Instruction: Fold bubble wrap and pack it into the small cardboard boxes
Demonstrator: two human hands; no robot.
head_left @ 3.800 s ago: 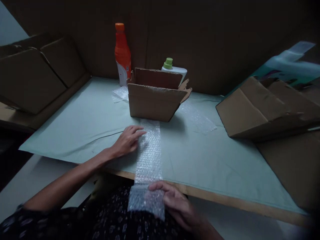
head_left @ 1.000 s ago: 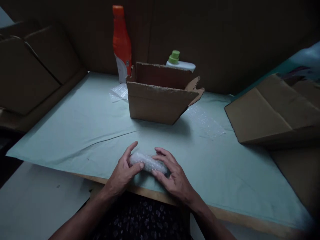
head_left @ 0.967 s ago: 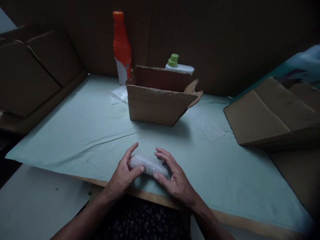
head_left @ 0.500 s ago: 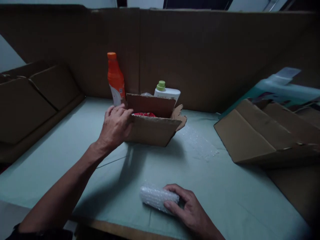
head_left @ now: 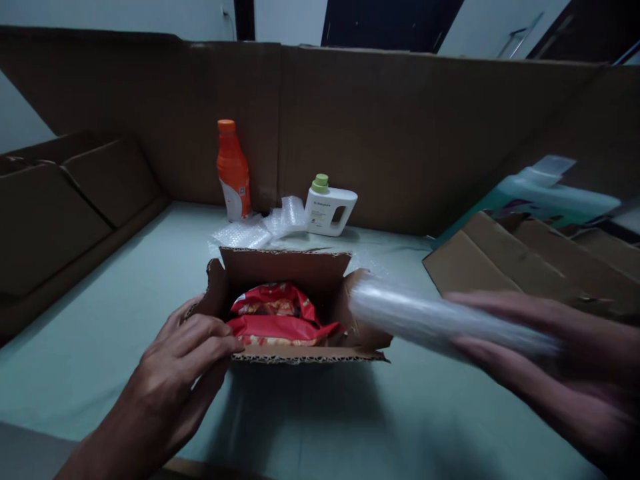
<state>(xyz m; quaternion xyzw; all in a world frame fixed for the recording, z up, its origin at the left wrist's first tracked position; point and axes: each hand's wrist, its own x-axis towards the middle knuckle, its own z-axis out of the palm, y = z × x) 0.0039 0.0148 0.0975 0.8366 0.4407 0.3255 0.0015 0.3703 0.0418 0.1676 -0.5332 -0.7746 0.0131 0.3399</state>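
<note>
Left hand point(head_left: 185, 373) grips the near left corner of an open cardboard box point(head_left: 285, 265), fingers curled over the wall; raw edges show corrugation. Inside lies glossy, creased red printed packaging point(head_left: 277, 323). Right hand point(head_left: 540, 360), motion-blurred, pinches an elongated bubble-wrap roll point(head_left: 415, 317) between thumb and fingers. The roll's far end overlaps the box's right side in view; contact cannot be determined. Smooth pale-green cloth point(head_left: 425, 420) lies beneath the box.
</note>
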